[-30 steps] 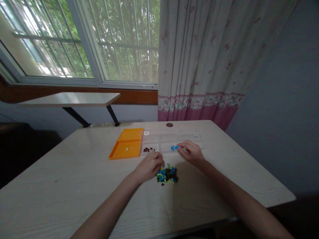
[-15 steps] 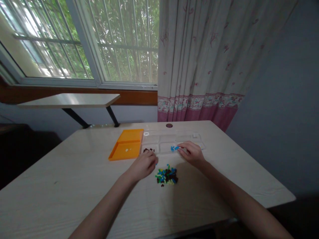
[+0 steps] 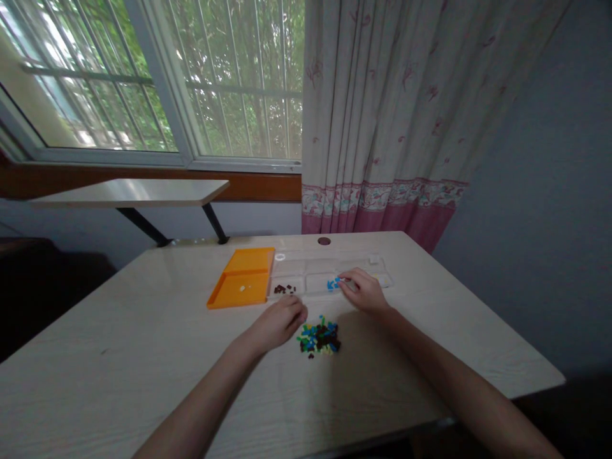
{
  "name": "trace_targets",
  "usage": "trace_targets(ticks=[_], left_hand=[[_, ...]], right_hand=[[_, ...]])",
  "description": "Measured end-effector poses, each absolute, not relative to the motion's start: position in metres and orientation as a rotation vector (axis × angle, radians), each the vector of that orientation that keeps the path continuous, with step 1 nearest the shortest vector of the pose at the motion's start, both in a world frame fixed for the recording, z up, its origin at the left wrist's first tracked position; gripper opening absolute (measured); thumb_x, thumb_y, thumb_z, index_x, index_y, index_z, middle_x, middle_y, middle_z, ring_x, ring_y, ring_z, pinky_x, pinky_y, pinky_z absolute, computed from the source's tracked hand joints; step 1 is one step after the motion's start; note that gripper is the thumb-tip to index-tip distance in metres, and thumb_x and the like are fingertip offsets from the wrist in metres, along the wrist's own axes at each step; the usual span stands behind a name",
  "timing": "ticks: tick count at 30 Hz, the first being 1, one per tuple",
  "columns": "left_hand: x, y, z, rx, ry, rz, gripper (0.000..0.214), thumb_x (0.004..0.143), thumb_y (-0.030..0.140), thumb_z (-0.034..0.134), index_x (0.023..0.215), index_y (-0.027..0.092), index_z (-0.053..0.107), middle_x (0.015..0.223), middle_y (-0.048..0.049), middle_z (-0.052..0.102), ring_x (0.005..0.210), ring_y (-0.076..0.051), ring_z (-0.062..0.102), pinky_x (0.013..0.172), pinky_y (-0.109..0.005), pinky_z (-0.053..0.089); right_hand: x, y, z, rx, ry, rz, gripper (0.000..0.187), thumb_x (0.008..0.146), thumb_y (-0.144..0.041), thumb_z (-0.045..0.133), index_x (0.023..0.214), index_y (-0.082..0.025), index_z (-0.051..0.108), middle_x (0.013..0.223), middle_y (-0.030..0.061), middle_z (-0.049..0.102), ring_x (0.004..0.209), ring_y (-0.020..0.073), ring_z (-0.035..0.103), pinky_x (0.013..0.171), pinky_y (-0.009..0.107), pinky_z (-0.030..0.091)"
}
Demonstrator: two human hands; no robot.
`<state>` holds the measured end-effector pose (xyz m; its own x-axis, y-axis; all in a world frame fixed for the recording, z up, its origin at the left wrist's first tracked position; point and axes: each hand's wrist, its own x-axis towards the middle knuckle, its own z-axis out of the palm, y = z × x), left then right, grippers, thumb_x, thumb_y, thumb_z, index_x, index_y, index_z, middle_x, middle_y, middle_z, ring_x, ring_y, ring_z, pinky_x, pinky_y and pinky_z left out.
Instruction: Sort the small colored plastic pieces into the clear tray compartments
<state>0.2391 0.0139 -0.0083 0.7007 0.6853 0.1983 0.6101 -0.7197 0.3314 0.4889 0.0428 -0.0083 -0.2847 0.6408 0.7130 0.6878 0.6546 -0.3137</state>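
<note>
My right hand (image 3: 364, 290) is over the front middle compartment of a clear divided tray (image 3: 306, 276), its thumb and fingertips pinched beside small blue pieces (image 3: 332, 284). Whatever lies between those fingertips is too small to make out. Curled fingers close my left hand (image 3: 282, 320), just in front of the tray's left compartment and left of the pile; what it holds, if anything, is hidden. Dark brown pieces (image 3: 283, 289) lie in that left compartment. A mixed pile of small building bricks (image 3: 320, 336), brown, blue, green and yellow, sits on the table between my forearms.
An orange two-part tray (image 3: 241, 273) with a few white pieces stands left of the clear one. A white ring (image 3: 280, 257) lies in a back compartment. A raised shelf (image 3: 138, 192) on black legs occupies the table's back left. A round hole (image 3: 324, 241) pierces the back edge.
My left hand has drawn slightly back and right, uncovering more of the brown pieces. My right hand has stayed at the blue pieces with only a small shift.
</note>
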Motion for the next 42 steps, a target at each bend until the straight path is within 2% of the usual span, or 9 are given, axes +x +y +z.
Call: trace_targets(ticks=[8, 18, 29, 38, 42], left_hand=[[0.237, 0.013, -0.006, 2.659, 0.998, 0.476, 0.020, 0.087, 0.020, 0.039, 0.089, 0.018, 0.059, 0.085, -0.0063, 0.057, 0.085, -0.017, 0.052, 0.077, -0.028, 0.042], [0.239, 0.013, -0.005, 2.664, 1.030, 0.460, 0.016, 0.083, 0.019, 0.045, 0.084, 0.018, 0.061, 0.082, -0.0052, 0.060, 0.083, -0.017, 0.054, 0.077, -0.027, 0.042], [0.254, 0.004, 0.007, 2.565, 1.002, 0.828, 0.020, 0.089, 0.026, 0.042, 0.085, 0.016, 0.058, 0.084, -0.0068, 0.058, 0.082, -0.016, 0.051, 0.074, -0.028, 0.041], [0.258, 0.006, 0.001, 2.534, 1.011, 0.856, 0.019, 0.089, 0.027, 0.043, 0.084, 0.016, 0.058, 0.082, -0.0058, 0.058, 0.082, -0.016, 0.051, 0.075, -0.029, 0.041], [0.258, 0.009, -0.002, 2.489, 1.019, 0.828, 0.019, 0.088, 0.022, 0.042, 0.094, 0.017, 0.059, 0.089, -0.0067, 0.057, 0.087, -0.017, 0.051, 0.078, -0.029, 0.042]], right_hand=[[0.488, 0.055, -0.018, -1.237, -2.033, -0.043, 0.023, 0.083, -0.023, 0.049, 0.101, -0.021, 0.064, 0.084, 0.0036, 0.064, 0.075, 0.0141, 0.060, 0.068, 0.024, 0.047], [0.475, 0.028, -0.023, -0.974, -2.284, 0.031, 0.013, 0.082, -0.019, 0.052, 0.083, -0.020, 0.065, 0.077, 0.0019, 0.065, 0.071, 0.0114, 0.060, 0.066, 0.019, 0.046], [0.450, 0.004, -0.014, -0.967, -2.270, 0.085, 0.007, 0.078, -0.023, 0.060, 0.082, -0.020, 0.064, 0.074, 0.0021, 0.065, 0.067, 0.0118, 0.060, 0.063, 0.019, 0.045], [0.455, 0.008, -0.014, -0.873, -2.253, 0.066, 0.008, 0.080, -0.024, 0.057, 0.079, -0.020, 0.064, 0.070, 0.0013, 0.064, 0.062, 0.0111, 0.059, 0.059, 0.019, 0.044], [0.463, 0.018, -0.013, -0.848, -2.166, -0.021, 0.012, 0.082, -0.025, 0.054, 0.080, -0.020, 0.064, 0.072, 0.0023, 0.065, 0.066, 0.0114, 0.060, 0.062, 0.020, 0.045]])
